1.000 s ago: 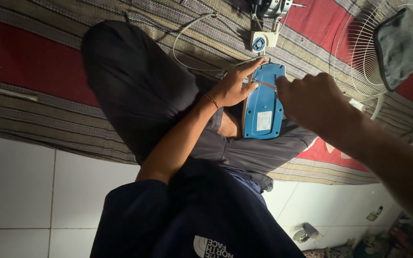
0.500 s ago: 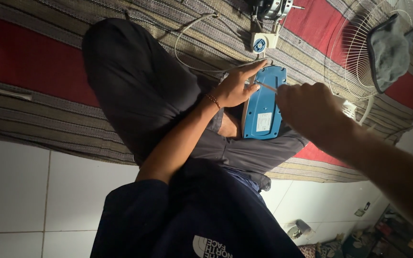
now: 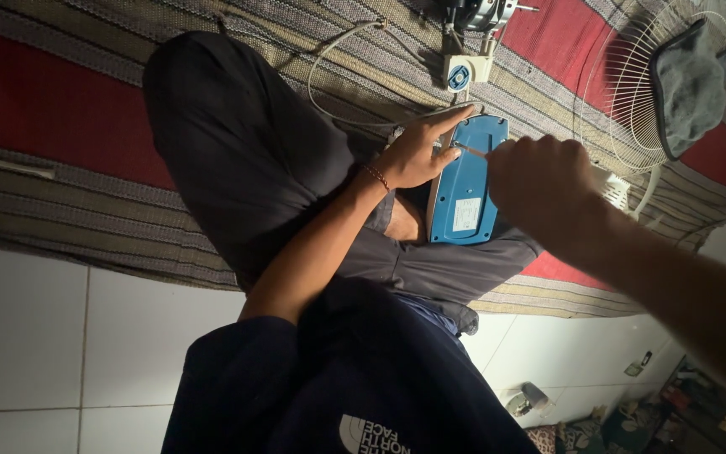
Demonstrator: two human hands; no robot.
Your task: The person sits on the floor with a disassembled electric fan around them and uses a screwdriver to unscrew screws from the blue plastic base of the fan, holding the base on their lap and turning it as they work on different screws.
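both hands (image 3: 418, 151) (image 3: 539, 176) on blue housing (image 3: 466, 181); thin tool (image 3: 470, 150) mostly hidden.

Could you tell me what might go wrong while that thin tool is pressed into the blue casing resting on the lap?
The blue casing lies on the leg, steadied only by the left hand, so it could tip or slide. The thin tool in the right hand points toward the left fingers; a slip might jab them. The dim light probably makes the tool tip hard to see.

My right hand (image 3: 539, 181) is drawing in over the blue panel (image 3: 466, 181), its thin tool (image 3: 470, 151) now meeting my left fingers (image 3: 445, 150).
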